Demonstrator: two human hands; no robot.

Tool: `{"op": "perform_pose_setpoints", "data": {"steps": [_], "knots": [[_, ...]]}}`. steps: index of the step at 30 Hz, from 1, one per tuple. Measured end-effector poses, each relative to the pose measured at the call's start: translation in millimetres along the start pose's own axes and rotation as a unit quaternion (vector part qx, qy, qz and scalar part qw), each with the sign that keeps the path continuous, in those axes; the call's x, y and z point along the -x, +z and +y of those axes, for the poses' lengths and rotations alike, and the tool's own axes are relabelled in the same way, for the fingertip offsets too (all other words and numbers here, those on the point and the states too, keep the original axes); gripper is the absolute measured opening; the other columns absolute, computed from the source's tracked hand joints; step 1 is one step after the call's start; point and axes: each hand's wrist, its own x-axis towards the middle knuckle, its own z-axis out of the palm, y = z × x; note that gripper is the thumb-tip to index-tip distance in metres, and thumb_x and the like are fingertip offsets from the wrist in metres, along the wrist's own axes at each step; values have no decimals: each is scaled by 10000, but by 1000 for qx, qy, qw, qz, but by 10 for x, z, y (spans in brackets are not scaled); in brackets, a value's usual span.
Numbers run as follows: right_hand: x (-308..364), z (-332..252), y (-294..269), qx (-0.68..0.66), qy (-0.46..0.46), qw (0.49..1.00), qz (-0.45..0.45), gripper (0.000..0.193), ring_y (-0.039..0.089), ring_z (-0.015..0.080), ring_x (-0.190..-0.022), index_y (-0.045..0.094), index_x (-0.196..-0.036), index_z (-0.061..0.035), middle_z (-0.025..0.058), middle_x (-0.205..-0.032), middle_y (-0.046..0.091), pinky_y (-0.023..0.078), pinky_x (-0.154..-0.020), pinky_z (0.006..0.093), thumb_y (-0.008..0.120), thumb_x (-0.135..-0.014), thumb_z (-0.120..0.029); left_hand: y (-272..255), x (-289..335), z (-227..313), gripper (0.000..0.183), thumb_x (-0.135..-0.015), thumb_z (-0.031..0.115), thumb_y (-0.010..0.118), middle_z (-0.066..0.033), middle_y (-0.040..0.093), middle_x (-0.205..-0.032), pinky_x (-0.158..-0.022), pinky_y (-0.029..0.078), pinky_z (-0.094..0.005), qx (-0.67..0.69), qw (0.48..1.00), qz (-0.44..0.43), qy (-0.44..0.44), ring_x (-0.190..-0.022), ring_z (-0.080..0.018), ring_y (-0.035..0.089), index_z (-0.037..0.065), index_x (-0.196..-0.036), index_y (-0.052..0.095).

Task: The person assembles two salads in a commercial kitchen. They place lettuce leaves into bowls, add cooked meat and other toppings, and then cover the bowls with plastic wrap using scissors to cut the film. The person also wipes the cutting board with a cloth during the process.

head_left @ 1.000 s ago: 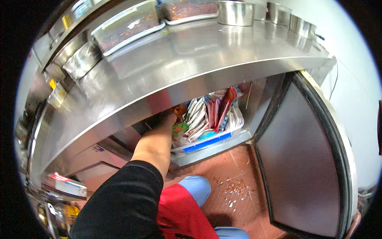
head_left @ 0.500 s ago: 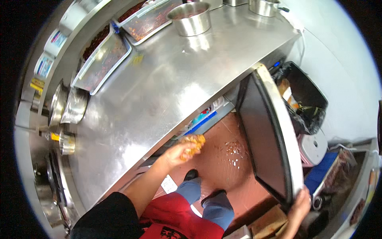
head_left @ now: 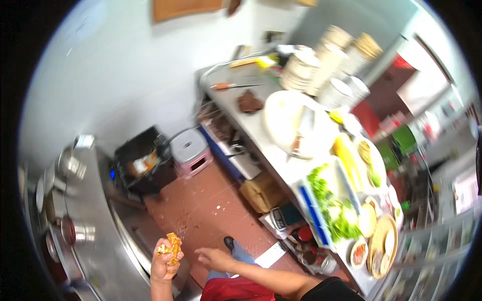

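Observation:
My left hand is closed around an orange-yellow, crumpled lump, held up beside the steel counter; I cannot make out whether it is cloth or food. Empty, with its fingers apart, my right hand hangs over the red-brown floor in front of my red apron. A gap separates the two hands. Much of the picture is smeared by motion.
A black-lined bin stands by the wall beside a pink-and-white stool. The steel counter runs along the left. To the right, a worktable holds a round cutting board, a cleaver, a lettuce tray and stacked bowls.
My view has swung right, from the steel counter to the bin and worktable. My right hand has let go of the open cabinet door, which no longer stands open. The left still grips the lump.

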Motion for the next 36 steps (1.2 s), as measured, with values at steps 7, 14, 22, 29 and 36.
{"op": "perform_pose_setpoints", "data": {"steps": [7,14,22,29,36], "knots": [[1214,-998,-1756,-258,-41,937,232,339,557,95,-843,533,-1244,-64,40,-1032,561,480,-745,250,571,-929,-184,1627,-577,-556,263,-746,64,655,-157,509,-1042,-386,392,-154,-141,936,-234,-223,-723,-200,541,99,-956,501],[2413,-759,-2972,-110,-28,918,380,385,520,56,-731,544,-1237,-57,32,-982,555,449,-641,207,634,-876,-154,3068,-1361,-1832,254,-772,91,670,-107,523,-1008,-391,405,-163,-203,807,-392,-393,-776,-208,568,76,-970,513],[3463,338,-4731,-221,-6,824,521,277,551,64,-805,563,-1105,-36,2,-932,587,461,-718,213,623,-834,-25,4657,-2473,-3962,251,-815,39,621,-92,553,-1027,-383,386,-150,-238,745,-402,-475,-787,-173,572,69,-1039,509],[3962,1431,-6098,-231,118,803,536,287,563,121,-766,575,-1075,-15,35,-932,574,468,-680,244,619,-794,-50,5511,-3583,-5544,268,-834,29,614,-74,590,-975,-375,374,-157,-342,672,-424,-502,-723,-117,594,92,-1068,501],[3886,2505,-6305,-55,226,729,643,219,602,182,-736,631,-978,-28,86,-880,623,492,-683,296,603,-761,-28,5801,-4072,-5822,260,-806,49,658,-31,635,-862,-364,310,-168,-509,631,-413,-415,-603,-61,556,121,-1027,541]]}}
